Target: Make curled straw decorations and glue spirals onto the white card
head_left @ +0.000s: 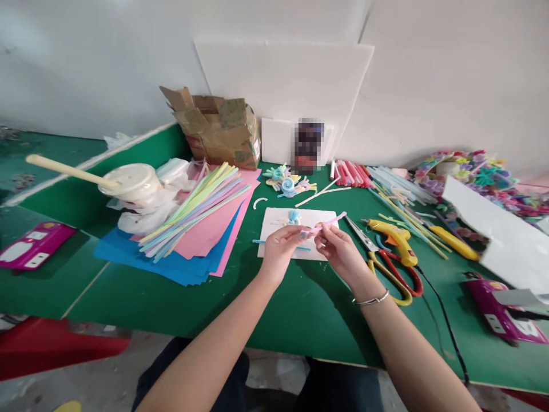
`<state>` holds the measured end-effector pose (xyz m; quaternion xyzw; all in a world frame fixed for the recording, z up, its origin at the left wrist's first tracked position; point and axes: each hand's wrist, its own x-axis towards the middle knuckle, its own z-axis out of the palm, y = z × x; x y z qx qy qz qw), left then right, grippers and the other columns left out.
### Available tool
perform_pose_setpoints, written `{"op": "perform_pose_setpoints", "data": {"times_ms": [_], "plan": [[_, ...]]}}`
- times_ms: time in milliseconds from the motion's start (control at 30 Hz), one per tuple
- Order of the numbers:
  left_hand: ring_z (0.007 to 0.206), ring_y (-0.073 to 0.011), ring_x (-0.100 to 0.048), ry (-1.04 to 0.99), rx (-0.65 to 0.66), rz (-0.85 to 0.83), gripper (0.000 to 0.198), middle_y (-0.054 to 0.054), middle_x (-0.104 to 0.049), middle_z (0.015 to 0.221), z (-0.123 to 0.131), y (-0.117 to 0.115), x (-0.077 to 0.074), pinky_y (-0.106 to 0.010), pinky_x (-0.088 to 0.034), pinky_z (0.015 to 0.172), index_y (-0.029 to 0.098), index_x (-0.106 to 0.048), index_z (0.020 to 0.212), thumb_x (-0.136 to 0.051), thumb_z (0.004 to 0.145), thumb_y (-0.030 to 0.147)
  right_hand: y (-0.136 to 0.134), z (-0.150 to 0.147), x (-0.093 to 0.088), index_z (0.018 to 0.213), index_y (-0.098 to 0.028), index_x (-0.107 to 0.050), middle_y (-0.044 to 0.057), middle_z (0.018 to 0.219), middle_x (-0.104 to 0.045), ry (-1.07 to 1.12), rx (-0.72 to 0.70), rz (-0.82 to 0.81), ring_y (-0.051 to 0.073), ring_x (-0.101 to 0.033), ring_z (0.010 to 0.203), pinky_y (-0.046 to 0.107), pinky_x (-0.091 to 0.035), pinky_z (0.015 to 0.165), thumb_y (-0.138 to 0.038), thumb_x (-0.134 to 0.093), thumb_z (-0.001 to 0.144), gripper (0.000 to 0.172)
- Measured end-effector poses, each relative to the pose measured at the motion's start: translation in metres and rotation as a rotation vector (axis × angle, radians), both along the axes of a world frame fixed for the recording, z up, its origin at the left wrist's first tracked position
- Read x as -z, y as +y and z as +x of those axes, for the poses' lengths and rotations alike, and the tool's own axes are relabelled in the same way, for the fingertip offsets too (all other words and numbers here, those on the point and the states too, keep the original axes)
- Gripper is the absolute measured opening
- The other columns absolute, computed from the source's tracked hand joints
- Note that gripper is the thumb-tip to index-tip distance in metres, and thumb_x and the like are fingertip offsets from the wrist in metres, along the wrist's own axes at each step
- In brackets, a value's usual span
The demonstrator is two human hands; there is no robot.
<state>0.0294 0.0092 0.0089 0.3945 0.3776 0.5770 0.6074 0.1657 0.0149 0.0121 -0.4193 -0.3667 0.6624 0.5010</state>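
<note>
My left hand (pixel 285 243) and right hand (pixel 337 246) pinch a fuzzy pink strip (pixel 337 220) between fingertips, mid-frame, above the white board (pixel 274 215). I judge it light, soft and bendable, hardly slippery, easily crushed, so best taken gently near its ends. Farther out on the desk (pixel 309 320), upper left of centre, stands a cardboard box (pixel 223 137), contents hidden; towards the left edge, a pale stick (pixel 68 167) rests at a whitish tub (pixel 137 189), contents unclear.
</note>
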Motion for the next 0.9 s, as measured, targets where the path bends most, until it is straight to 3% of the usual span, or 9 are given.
{"op": "perform_pose_setpoints", "data": {"times_ms": [167, 300, 467, 633, 900], "plan": [[0.075, -0.0136, -0.061, -0.104, 0.096, -0.044, 0.036, 0.0, -0.065, 0.074, -0.002, 0.0, 0.005, -0.03, -0.049, 0.078, 0.019, -0.064, 0.068, -0.077, 0.057, 0.05, -0.001, 0.0, 0.003, 0.072, -0.019, -0.062, -0.001, 0.061, -0.054, -0.008, -0.066, 0.018, 0.008, -0.041, 0.05, 0.022, -0.027, 0.043, -0.049, -0.072, 0.065, 0.033], [0.079, -0.0145, -0.059, -0.048, 0.291, -0.129, 0.035, -0.001, -0.062, 0.078, -0.008, 0.001, 0.002, -0.03, -0.047, 0.08, 0.019, -0.057, 0.065, -0.073, 0.062, 0.051, -0.001, 0.004, 0.002, 0.07, -0.019, -0.062, -0.001, 0.062, -0.054, -0.089, -0.071, 0.064, 0.009, -0.042, 0.051, 0.023, -0.03, 0.044, -0.051, -0.069, 0.068, 0.032], [0.082, -0.0177, -0.059, 0.051, 0.529, -0.232, 0.023, -0.004, -0.063, 0.08, -0.02, 0.007, -0.005, -0.03, -0.047, 0.08, 0.018, -0.062, 0.063, -0.074, 0.061, 0.038, -0.002, 0.01, -0.003, 0.069, -0.02, -0.064, -0.001, 0.059, -0.055, -0.251, -0.048, 0.208, 0.01, -0.044, 0.051, 0.025, -0.036, 0.048, -0.052, -0.067, 0.071, 0.032], [0.077, -0.0152, -0.058, 0.255, 0.519, -0.27, 0.008, -0.001, -0.062, 0.071, -0.031, 0.011, -0.014, -0.028, -0.046, 0.077, 0.018, -0.061, 0.058, -0.065, 0.061, 0.024, -0.004, 0.008, -0.003, 0.069, -0.02, -0.066, 0.001, 0.06, -0.061, -0.424, -0.073, 0.347, 0.012, -0.048, 0.052, 0.026, -0.039, 0.048, -0.053, -0.064, 0.074, 0.033], [0.067, -0.018, -0.06, 0.66, 0.366, -0.27, 0.01, 0.0, -0.063, 0.059, -0.036, 0.007, -0.015, -0.027, -0.043, 0.062, 0.019, -0.06, 0.049, -0.062, 0.059, 0.022, -0.008, 0.002, 0.003, 0.07, -0.021, -0.068, 0.004, 0.069, -0.068, -0.704, -0.178, 0.536, 0.016, -0.059, 0.064, 0.029, -0.046, 0.059, -0.051, -0.052, 0.084, 0.036]]}}
